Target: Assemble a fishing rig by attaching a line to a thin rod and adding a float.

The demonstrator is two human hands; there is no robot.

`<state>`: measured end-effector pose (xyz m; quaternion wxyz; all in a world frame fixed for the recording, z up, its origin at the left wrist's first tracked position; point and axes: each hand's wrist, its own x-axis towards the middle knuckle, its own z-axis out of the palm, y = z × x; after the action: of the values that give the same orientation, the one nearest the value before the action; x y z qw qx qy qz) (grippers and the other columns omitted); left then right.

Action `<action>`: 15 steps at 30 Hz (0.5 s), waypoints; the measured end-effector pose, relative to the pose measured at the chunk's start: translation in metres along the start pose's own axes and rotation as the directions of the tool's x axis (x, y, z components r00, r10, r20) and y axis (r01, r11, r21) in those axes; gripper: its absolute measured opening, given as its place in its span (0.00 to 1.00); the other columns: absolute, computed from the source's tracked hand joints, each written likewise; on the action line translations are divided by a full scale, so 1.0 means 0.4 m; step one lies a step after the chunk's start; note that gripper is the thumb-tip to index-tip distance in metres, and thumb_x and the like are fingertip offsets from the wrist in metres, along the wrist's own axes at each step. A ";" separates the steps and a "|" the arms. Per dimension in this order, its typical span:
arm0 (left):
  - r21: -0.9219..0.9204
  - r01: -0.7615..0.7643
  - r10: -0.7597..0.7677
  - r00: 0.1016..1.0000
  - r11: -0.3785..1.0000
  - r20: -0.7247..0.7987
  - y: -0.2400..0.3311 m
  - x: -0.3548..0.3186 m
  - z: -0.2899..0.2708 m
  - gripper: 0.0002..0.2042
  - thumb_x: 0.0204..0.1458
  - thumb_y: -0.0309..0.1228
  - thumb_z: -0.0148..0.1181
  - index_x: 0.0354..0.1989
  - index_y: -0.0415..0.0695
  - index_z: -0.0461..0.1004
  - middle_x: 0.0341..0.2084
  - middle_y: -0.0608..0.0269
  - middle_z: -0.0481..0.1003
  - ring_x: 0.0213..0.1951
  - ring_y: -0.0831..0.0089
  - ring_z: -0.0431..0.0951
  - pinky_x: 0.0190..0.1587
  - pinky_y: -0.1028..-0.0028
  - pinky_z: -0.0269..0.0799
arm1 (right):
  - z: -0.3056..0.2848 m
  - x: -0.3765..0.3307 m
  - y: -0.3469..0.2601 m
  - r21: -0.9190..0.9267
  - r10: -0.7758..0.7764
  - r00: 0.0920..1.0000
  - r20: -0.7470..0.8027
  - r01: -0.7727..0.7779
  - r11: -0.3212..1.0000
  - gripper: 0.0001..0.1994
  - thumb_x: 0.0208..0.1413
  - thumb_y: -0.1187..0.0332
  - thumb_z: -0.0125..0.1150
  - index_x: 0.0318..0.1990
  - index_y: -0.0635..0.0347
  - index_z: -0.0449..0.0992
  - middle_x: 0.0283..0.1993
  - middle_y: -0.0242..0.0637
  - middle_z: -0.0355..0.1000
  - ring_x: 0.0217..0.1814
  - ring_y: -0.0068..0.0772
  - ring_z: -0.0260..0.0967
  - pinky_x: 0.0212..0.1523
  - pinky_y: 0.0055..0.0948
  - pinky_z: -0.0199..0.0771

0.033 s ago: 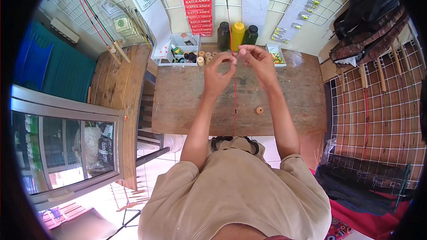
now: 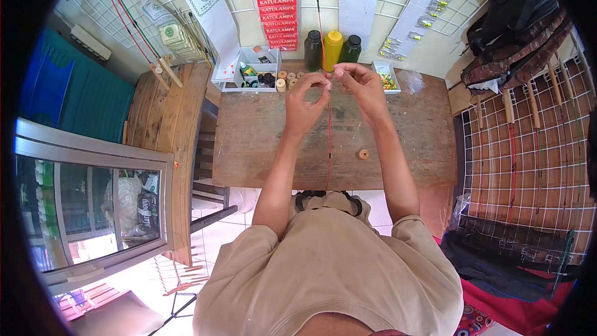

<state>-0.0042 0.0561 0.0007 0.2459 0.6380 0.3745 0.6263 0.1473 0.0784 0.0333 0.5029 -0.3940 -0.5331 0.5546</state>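
Observation:
A thin red fishing rod (image 2: pixel 329 134) runs from near my waist across the table and up between my hands to a pink tip against the wall. Beside the rod, my left hand (image 2: pixel 306 106) is closed in a pinch, thumb meeting forefinger. My right hand (image 2: pixel 367 92) pinches close by, its fingertips almost touching the left ones. Whatever sits between the fingertips is too small to make out. On the tabletop, left of my right forearm, lies a small wooden ring (image 2: pixel 364 154).
Behind my hands stand a yellow squeeze bottle (image 2: pixel 333 50) and two dark bottles (image 2: pixel 313 53). A white divided tray (image 2: pixel 258 68) and several wooden spools (image 2: pixel 282 83) are at back left. A small white box (image 2: pixel 387 78) of colourful bits sits right. More rods (image 2: pixel 511 149) hang on the right-hand grid.

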 end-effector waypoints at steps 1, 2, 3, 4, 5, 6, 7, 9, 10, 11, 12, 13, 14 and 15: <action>0.000 0.000 0.000 1.000 1.000 0.000 0.001 0.001 -0.001 0.06 0.48 0.17 0.60 0.34 0.37 0.74 0.36 0.60 0.76 0.39 0.75 0.76 0.43 0.77 0.73 | 0.001 0.002 0.003 0.000 0.000 1.000 0.000 0.000 1.000 0.12 0.56 0.64 0.62 0.42 0.63 0.76 0.37 0.32 0.77 0.37 0.16 0.70 0.35 0.19 0.66; 0.003 -0.024 0.024 1.000 1.000 -0.007 0.001 0.003 -0.001 0.06 0.47 0.17 0.60 0.34 0.37 0.74 0.36 0.60 0.76 0.39 0.75 0.76 0.43 0.77 0.73 | 0.002 0.004 0.008 0.027 -0.012 1.000 0.011 0.011 1.000 0.11 0.56 0.65 0.62 0.41 0.63 0.77 0.36 0.32 0.77 0.36 0.15 0.69 0.34 0.19 0.65; 0.006 -0.047 0.047 0.999 0.999 -0.015 0.002 0.004 -0.002 0.06 0.47 0.17 0.60 0.34 0.37 0.74 0.36 0.59 0.76 0.39 0.74 0.76 0.42 0.77 0.73 | 0.004 0.005 0.013 0.053 -0.024 0.999 0.022 0.023 0.998 0.10 0.56 0.65 0.62 0.40 0.63 0.77 0.35 0.31 0.77 0.34 0.15 0.68 0.34 0.18 0.65; 0.006 -0.047 0.047 0.999 0.999 -0.014 0.004 0.004 -0.002 0.06 0.47 0.17 0.60 0.34 0.37 0.74 0.36 0.59 0.76 0.39 0.74 0.76 0.42 0.77 0.73 | 0.006 0.005 0.016 0.053 -0.024 0.999 0.022 0.022 0.998 0.10 0.56 0.65 0.62 0.40 0.63 0.77 0.35 0.31 0.77 0.34 0.15 0.68 0.34 0.18 0.65; 0.018 -0.059 0.059 0.998 0.998 -0.014 0.007 0.005 -0.004 0.06 0.46 0.17 0.61 0.33 0.37 0.74 0.36 0.59 0.76 0.38 0.74 0.76 0.42 0.77 0.73 | 0.008 0.005 0.020 0.065 -0.031 1.000 -0.003 0.031 0.997 0.10 0.56 0.65 0.62 0.39 0.62 0.77 0.34 0.31 0.77 0.34 0.14 0.68 0.34 0.18 0.65; 0.030 -0.070 0.071 0.997 0.997 -0.013 0.009 0.005 -0.004 0.06 0.46 0.17 0.61 0.33 0.38 0.74 0.37 0.59 0.76 0.38 0.74 0.76 0.41 0.77 0.72 | 0.011 0.005 0.022 0.077 -0.037 0.999 -0.029 0.039 0.996 0.09 0.56 0.65 0.62 0.38 0.62 0.77 0.34 0.30 0.77 0.34 0.14 0.68 0.33 0.17 0.64; 0.032 -0.069 0.070 0.997 0.997 -0.014 0.006 0.004 -0.006 0.06 0.46 0.17 0.61 0.33 0.38 0.74 0.37 0.59 0.76 0.38 0.74 0.76 0.41 0.77 0.72 | 0.018 0.003 0.020 0.077 -0.037 0.999 -0.027 0.039 0.996 0.09 0.56 0.65 0.62 0.38 0.62 0.77 0.34 0.30 0.77 0.34 0.14 0.68 0.33 0.17 0.64; 0.059 -0.124 0.126 0.991 0.991 -0.034 -0.001 0.002 -0.009 0.07 0.44 0.17 0.61 0.33 0.38 0.74 0.35 0.59 0.75 0.35 0.74 0.75 0.37 0.77 0.72 | 0.034 -0.005 0.016 0.084 -0.006 0.996 -0.086 0.014 0.996 0.08 0.56 0.67 0.62 0.37 0.62 0.76 0.32 0.30 0.76 0.33 0.14 0.68 0.32 0.17 0.64; 0.057 -0.124 0.126 0.991 0.991 -0.033 0.002 0.002 -0.010 0.07 0.44 0.17 0.61 0.33 0.38 0.74 0.35 0.59 0.75 0.35 0.74 0.75 0.37 0.77 0.72 | 0.035 -0.007 0.019 0.083 -0.006 0.996 -0.087 0.013 0.996 0.08 0.56 0.67 0.62 0.37 0.62 0.76 0.32 0.30 0.76 0.33 0.14 0.68 0.32 0.17 0.64; 0.130 -0.143 0.149 0.988 0.981 -0.041 0.006 0.002 -0.012 0.08 0.44 0.16 0.62 0.33 0.39 0.74 0.34 0.60 0.75 0.33 0.74 0.74 0.35 0.77 0.71 | 0.036 -0.009 0.026 0.111 -0.013 0.994 -0.104 0.025 0.994 0.08 0.57 0.67 0.61 0.38 0.62 0.76 0.32 0.30 0.76 0.33 0.14 0.68 0.32 0.16 0.64; 0.202 -0.161 0.173 0.984 0.966 -0.047 0.009 0.001 -0.012 0.08 0.44 0.16 0.62 0.33 0.39 0.74 0.32 0.60 0.74 0.30 0.74 0.73 0.32 0.76 0.70 | 0.037 -0.011 0.030 0.139 -0.019 0.992 -0.122 0.036 0.990 0.07 0.57 0.68 0.61 0.38 0.62 0.76 0.32 0.30 0.76 0.32 0.14 0.68 0.31 0.16 0.65; 0.203 -0.160 0.172 0.984 0.966 -0.047 0.007 -0.005 -0.013 0.08 0.44 0.16 0.62 0.33 0.39 0.74 0.32 0.60 0.74 0.30 0.74 0.73 0.32 0.76 0.70 | 0.045 -0.014 0.030 0.139 -0.018 0.993 -0.121 0.035 0.990 0.07 0.57 0.68 0.61 0.38 0.62 0.76 0.32 0.30 0.76 0.32 0.14 0.68 0.31 0.16 0.65; 0.220 -0.172 0.190 0.979 0.960 -0.067 0.002 -0.012 -0.013 0.08 0.43 0.16 0.62 0.33 0.39 0.74 0.31 0.61 0.74 0.28 0.74 0.72 0.30 0.76 0.69 | 0.055 -0.017 0.028 0.148 -0.017 0.988 -0.156 0.041 0.988 0.07 0.57 0.68 0.61 0.39 0.62 0.75 0.32 0.30 0.76 0.32 0.14 0.68 0.30 0.16 0.64; 0.238 -0.183 0.208 0.974 0.954 -0.085 -0.001 -0.017 -0.013 0.09 0.43 0.16 0.62 0.33 0.39 0.74 0.30 0.61 0.73 0.26 0.74 0.71 0.28 0.76 0.68 | 0.061 -0.018 0.027 0.156 -0.016 0.981 -0.191 0.046 0.987 0.07 0.57 0.68 0.60 0.39 0.62 0.75 0.32 0.30 0.76 0.31 0.14 0.68 0.30 0.15 0.64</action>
<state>-0.0090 0.0500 -0.0033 0.0867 0.6608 0.3917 0.6344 0.1232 0.0675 0.0248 0.5900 -0.3949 -0.4427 0.5477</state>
